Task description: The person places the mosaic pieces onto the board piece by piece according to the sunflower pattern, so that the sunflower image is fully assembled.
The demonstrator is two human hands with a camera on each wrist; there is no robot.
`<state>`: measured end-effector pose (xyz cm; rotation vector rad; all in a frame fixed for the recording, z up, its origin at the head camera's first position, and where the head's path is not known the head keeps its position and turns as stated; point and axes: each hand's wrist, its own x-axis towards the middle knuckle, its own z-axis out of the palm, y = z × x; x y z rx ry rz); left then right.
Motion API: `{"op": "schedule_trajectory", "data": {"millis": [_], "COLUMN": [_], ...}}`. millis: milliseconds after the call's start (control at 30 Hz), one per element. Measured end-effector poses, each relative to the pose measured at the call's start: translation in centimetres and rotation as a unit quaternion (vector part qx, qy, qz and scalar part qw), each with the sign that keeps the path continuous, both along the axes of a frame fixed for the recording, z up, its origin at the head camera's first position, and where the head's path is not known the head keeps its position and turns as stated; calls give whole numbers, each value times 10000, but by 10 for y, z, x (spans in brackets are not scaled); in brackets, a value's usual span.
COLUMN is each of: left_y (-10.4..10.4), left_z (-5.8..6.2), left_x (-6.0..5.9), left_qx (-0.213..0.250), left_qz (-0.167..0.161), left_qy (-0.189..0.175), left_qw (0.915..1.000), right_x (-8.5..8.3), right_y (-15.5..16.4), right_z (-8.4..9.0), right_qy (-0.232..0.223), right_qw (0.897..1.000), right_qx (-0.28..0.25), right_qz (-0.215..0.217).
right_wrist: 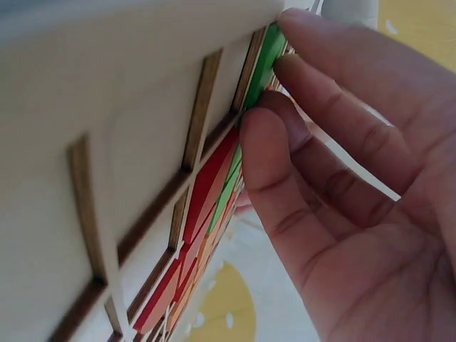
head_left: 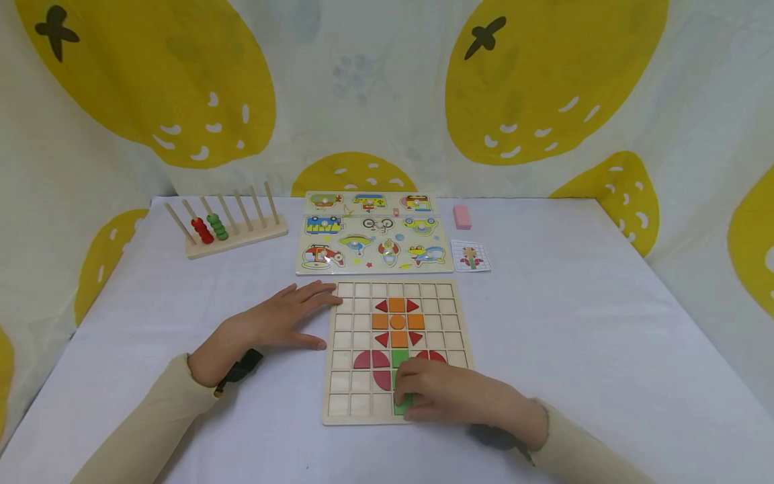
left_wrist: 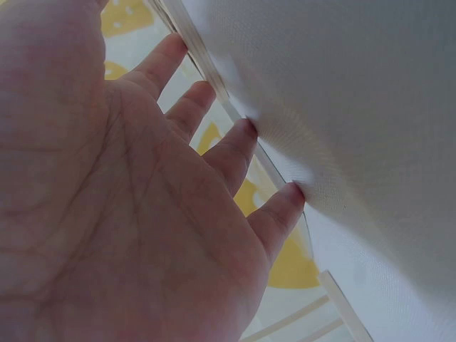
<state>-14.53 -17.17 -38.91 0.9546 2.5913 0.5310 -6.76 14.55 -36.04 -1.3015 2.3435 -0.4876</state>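
A wooden grid board [head_left: 361,403] lies flat, holding orange squares [head_left: 396,305], an orange circle [head_left: 397,322], small red triangles [head_left: 381,306], rounded red pieces [head_left: 363,361] and green squares [head_left: 400,357]. At its near edge my right hand [head_left: 450,390] has curled fingers, with thumb and fingertips on the lowest green square [right_wrist: 266,57], which sits in a bottom-row cell. It covers some neighbouring cells and pieces. My left hand [head_left: 278,321] stays spread at the board's left side, its fingertips [head_left: 329,288] over that edge and the thumb pointing to it.
Behind the board lies a vehicle peg puzzle [head_left: 375,265]. A bead rack [head_left: 238,249] with red and green beads stands at back left. Right of the puzzle are a small pattern card [head_left: 484,264] and a pink block [head_left: 462,217]. A fruit-print cloth [head_left: 387,134] hangs behind the white table.
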Motion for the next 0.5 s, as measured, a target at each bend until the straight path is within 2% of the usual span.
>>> {"op": "schedule_trajectory", "data": {"millis": [200, 367, 500], "left_y": [3, 2, 0], "left_z": [1, 1, 0], "left_x": [0, 2, 6], "left_qx": [32, -46, -141], "left_qz": [-11, 12, -16], "left_qy": [-33, 106, 434], "left_qw": [10000, 9999, 9990], "right_x": [-3, -14, -26], "right_y": [5, 17, 30], "right_z": [1, 4, 7], "right_qy": [-117, 570, 1128], "right_qw": [9998, 9974, 9873], "right_qx": [57, -314, -820], "right_qz": [-144, -305, -766]}}
